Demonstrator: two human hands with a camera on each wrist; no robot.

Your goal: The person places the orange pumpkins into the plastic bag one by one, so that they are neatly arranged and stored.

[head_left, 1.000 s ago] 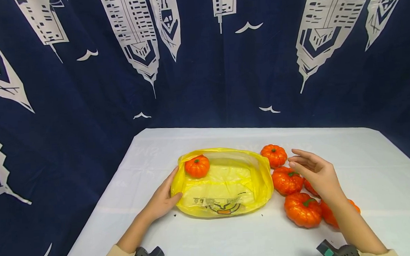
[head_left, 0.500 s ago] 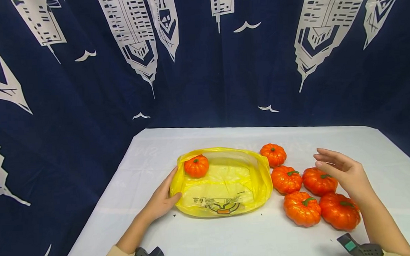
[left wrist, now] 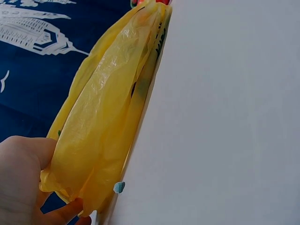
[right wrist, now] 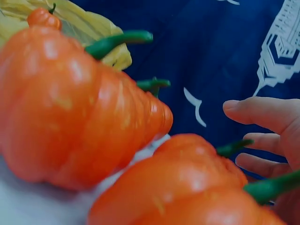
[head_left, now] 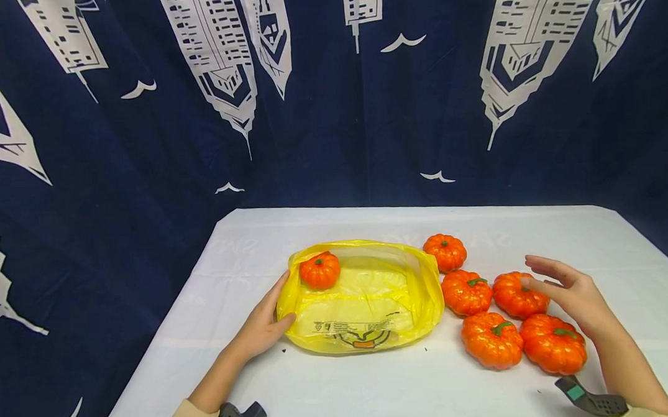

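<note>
Since a second ago, the right hand (head_left: 575, 297) has travelled toward the right edge of the tabletop (head_left: 275, 397) and dipped over the far-right pumpkin (head_left: 510, 299) of a loose cluster; its thumb overlaps that pumpkin from the head camera's angle, though contact cannot be told; its fingers are spread and loose, holding nothing. Left of the cluster, a yellow plastic bag (head_left: 312, 341) lies mouth-up, well in from the tabletop's left edge, with a small pumpkin (head_left: 320, 270) inside at its far-left end; the left hand (head_left: 263, 323) rests against the bag's left side, thumb and fingers apart, though whether they pinch the plastic cannot be told. Five orange pumpkins remain outside the bag, all toward the tabletop's right edge; the step seems to be reaching for another to load; the next move likely calls for lowering the right hand and closing it round the pumpkin while the left steadies the bag.
</note>
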